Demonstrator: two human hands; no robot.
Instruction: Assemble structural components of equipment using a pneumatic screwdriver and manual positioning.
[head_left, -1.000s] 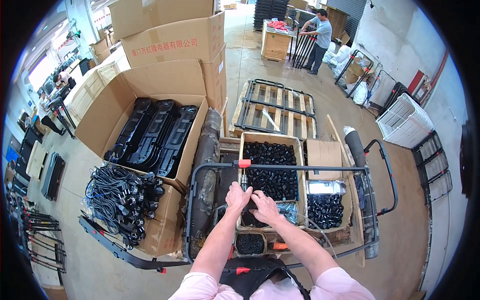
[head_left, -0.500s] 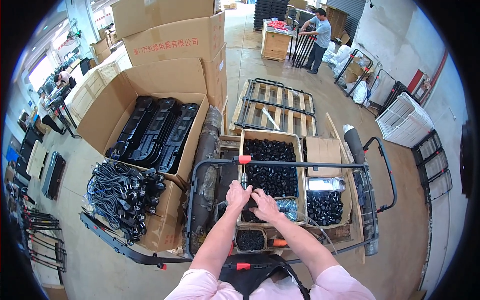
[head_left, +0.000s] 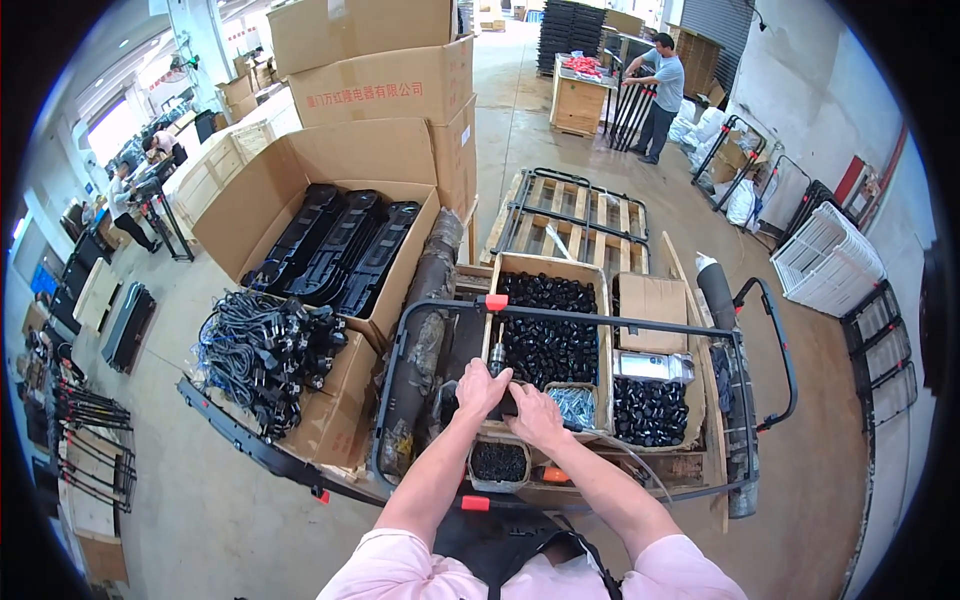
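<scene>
My left hand (head_left: pixel 482 388) and right hand (head_left: pixel 537 415) are close together, both wrapped round a drill (head_left: pixel 498 353), likely for steadiness. Nose points away, near the frame (head_left: pixel 620 320) bar, by the cap box (head_left: pixel 550 266). Screws (head_left: pixel 573 407) sit close, probably for easy reach.

Centre: box (head_left: pixel 550 264) of caps (head_left: pixel 555 335), screw tray (head_left: pixel 572 405) in its near right corner. Left hand (head_left: pixel 483 388) and right hand (head_left: pixel 540 415) at the near left end, side by side. Tub (head_left: pixel 499 487) just in front. Tube frame (head_left: pixel 620 319) spans above box. Right: second box (head_left: pixel 697 420), carton piece (head_left: pixel 652 312) at its far end. Left: wrapped roll (head_left: pixel 425 330), then open carton (head_left: pixel 400 280), 3 mouldings (head_left: pixel 335 240) in it; cables (head_left: pixel 265 355) heaped at its near end. Behind that: stacked cartons (head_left: pixel 385 70). Behind box: pallet (head_left: pixel 533 205). Far right, near wall: wire racks (head_left: pixel 830 262).
</scene>
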